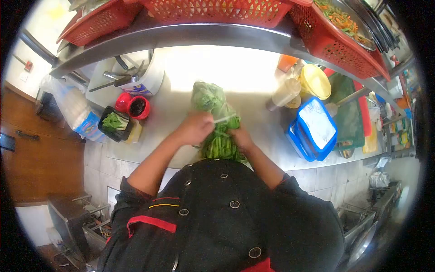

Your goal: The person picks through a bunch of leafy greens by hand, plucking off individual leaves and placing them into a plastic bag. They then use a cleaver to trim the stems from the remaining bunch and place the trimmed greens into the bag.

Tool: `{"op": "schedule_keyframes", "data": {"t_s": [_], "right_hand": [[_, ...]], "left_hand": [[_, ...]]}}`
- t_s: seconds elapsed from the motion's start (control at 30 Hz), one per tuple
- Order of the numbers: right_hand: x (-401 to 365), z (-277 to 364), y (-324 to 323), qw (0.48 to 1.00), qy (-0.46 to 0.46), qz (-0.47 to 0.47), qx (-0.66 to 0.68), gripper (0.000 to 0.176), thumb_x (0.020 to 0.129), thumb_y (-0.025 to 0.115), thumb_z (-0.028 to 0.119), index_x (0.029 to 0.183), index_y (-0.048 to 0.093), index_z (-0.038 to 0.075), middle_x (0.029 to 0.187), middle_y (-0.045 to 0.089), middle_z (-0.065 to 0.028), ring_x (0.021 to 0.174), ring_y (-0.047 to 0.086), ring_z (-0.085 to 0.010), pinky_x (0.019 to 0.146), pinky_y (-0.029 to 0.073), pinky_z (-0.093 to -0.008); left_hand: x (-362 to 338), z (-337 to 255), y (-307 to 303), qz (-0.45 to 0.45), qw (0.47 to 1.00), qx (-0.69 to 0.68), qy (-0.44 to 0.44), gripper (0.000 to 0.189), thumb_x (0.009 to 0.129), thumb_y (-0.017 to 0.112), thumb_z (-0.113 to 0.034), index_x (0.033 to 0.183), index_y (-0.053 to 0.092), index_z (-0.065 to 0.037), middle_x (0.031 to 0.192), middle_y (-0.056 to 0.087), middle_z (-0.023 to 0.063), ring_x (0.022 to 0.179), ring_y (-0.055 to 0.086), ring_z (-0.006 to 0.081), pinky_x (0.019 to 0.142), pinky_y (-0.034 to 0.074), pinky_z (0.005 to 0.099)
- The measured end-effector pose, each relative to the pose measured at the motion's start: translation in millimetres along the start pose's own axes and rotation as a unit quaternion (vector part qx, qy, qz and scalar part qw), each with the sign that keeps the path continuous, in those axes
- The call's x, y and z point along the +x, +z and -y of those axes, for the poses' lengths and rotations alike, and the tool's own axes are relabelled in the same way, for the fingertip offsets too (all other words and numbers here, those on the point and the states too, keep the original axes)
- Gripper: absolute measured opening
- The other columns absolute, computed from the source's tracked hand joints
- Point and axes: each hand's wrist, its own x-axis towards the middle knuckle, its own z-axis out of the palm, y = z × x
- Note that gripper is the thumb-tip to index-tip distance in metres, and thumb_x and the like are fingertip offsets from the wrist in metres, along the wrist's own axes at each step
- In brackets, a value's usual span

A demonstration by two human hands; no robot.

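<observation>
A bunch of leafy greens (221, 147) lies on the metal table in front of me, its stems towards my body. Clear plastic wrap appears to cover its leafy far end. My left hand (197, 128), slightly blurred, is closed at the left side of the bunch. From its fingers a thin white strip (224, 119) runs across the greens. My right hand (242, 138) grips the bunch from the right, with its fingertips partly hidden by the leaves.
Red baskets (217, 12) stand on a shelf above the table (176, 97). To the left are a utensil tub (156, 79), red cups (137, 108) and a black tray of greens (108, 131). Blue-rimmed containers (312, 129), a yellow bowl (315, 81) and a squeeze bottle (286, 93) stand right.
</observation>
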Motion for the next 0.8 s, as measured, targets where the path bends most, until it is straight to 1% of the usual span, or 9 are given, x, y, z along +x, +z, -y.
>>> {"op": "schedule_keyframes", "data": {"t_s": [0.1, 0.17, 0.2, 0.27, 0.4, 0.5, 0.6, 0.67, 0.8], "right_hand": [[1.2, 29.2, -0.4, 0.993, 0.113, 0.016, 0.018, 0.022, 0.074, 0.061, 0.009, 0.092, 0.061, -0.004, 0.086, 0.063, -0.0116, 0.080, 0.060, -0.0197, 0.068, 0.050, -0.0319], [21.6, 14.9, 3.1, 0.993, 0.112, 0.008, 0.022, 0.018, 0.076, 0.060, 0.010, 0.088, 0.063, -0.003, 0.086, 0.064, -0.0111, 0.079, 0.060, -0.0190, 0.072, 0.050, -0.0322], [40.0, -3.2, 2.0, 0.989, 0.066, 0.094, 0.091, 0.018, 0.077, 0.060, 0.010, 0.089, 0.063, -0.003, 0.087, 0.064, -0.0109, 0.079, 0.060, -0.0190, 0.074, 0.049, -0.0330], [25.3, 22.4, 12.0, 0.955, -0.094, 0.245, 0.139, 0.018, 0.080, 0.057, 0.010, 0.092, 0.064, -0.001, 0.093, 0.065, -0.0085, 0.082, 0.060, -0.0192, 0.080, 0.047, -0.0350], [20.5, 35.4, 21.0, 0.983, -0.106, 0.143, 0.033, 0.022, 0.079, 0.058, 0.013, 0.095, 0.062, -0.001, 0.095, 0.065, -0.0108, 0.085, 0.060, -0.0214, 0.081, 0.047, -0.0358], [20.2, 50.3, 26.4, 0.990, -0.114, 0.077, -0.031, 0.024, 0.079, 0.058, 0.014, 0.097, 0.061, -0.001, 0.097, 0.065, -0.0122, 0.087, 0.060, -0.0228, 0.081, 0.047, -0.0363], [9.9, 70.1, 26.0, 0.962, -0.045, 0.105, -0.247, 0.034, 0.076, 0.061, 0.020, 0.104, 0.058, 0.001, 0.100, 0.063, -0.0193, 0.092, 0.060, -0.0285, 0.082, 0.047, -0.0381], [5.6, 72.6, 40.1, 0.941, -0.191, 0.090, -0.265, 0.034, 0.073, 0.065, 0.025, 0.099, 0.060, 0.003, 0.096, 0.062, -0.0219, 0.091, 0.060, -0.0331, 0.081, 0.046, -0.0405], [21.2, 64.2, 51.3, 0.918, -0.159, 0.037, -0.362, 0.032, 0.074, 0.064, 0.026, 0.097, 0.062, 0.003, 0.094, 0.064, -0.0191, 0.090, 0.061, -0.0340, 0.080, 0.047, -0.0418]], "left_hand": [[-0.6, -2.8, -15.0, 0.019, 0.999, 0.034, -0.024, 0.020, 0.080, 0.049, -0.016, 0.068, 0.053, -0.001, 0.073, 0.056, 0.0199, 0.069, 0.054, 0.0395, 0.068, 0.040, 0.0504], [10.6, -30.0, -2.1, 0.027, 0.994, 0.077, -0.068, 0.019, 0.077, 0.049, -0.015, 0.066, 0.055, -0.001, 0.071, 0.057, 0.0198, 0.070, 0.055, 0.0368, 0.068, 0.041, 0.0498], [15.4, -31.9, 11.4, 0.024, 0.994, 0.078, -0.069, 0.019, 0.077, 0.049, -0.015, 0.066, 0.055, -0.001, 0.071, 0.057, 0.0198, 0.070, 0.055, 0.0368, 0.068, 0.041, 0.0498], [24.5, -27.1, 38.4, -0.056, 0.979, 0.148, 0.130, 0.016, 0.075, 0.049, -0.014, 0.070, 0.057, 0.000, 0.071, 0.058, 0.0207, 0.070, 0.058, 0.0373, 0.065, 0.044, 0.0474], [28.5, -45.9, 23.5, -0.074, 0.966, 0.189, 0.158, 0.017, 0.072, 0.049, -0.013, 0.074, 0.058, 0.002, 0.069, 0.059, 0.0212, 0.072, 0.059, 0.0380, 0.067, 0.045, 0.0495], [37.5, -37.9, -16.2, 0.010, 0.957, 0.289, -0.002, 0.018, 0.074, 0.048, -0.013, 0.078, 0.057, 0.003, 0.074, 0.060, 0.0226, 0.076, 0.060, 0.0377, 0.069, 0.046, 0.0493], [43.8, -31.5, -24.5, -0.092, 0.952, 0.286, -0.062, 0.018, 0.076, 0.048, -0.012, 0.081, 0.057, 0.003, 0.076, 0.060, 0.0227, 0.075, 0.059, 0.0388, 0.070, 0.046, 0.0496], [50.7, -26.6, -21.0, -0.178, 0.960, 0.211, -0.047, 0.017, 0.077, 0.049, -0.012, 0.079, 0.057, 0.003, 0.079, 0.060, 0.0233, 0.075, 0.059, 0.0403, 0.070, 0.046, 0.0499], [63.4, -21.5, -17.7, -0.096, 0.961, 0.238, -0.105, 0.016, 0.076, 0.051, -0.013, 0.078, 0.056, 0.002, 0.081, 0.059, 0.0247, 0.077, 0.058, 0.0410, 0.072, 0.045, 0.0503]]}}
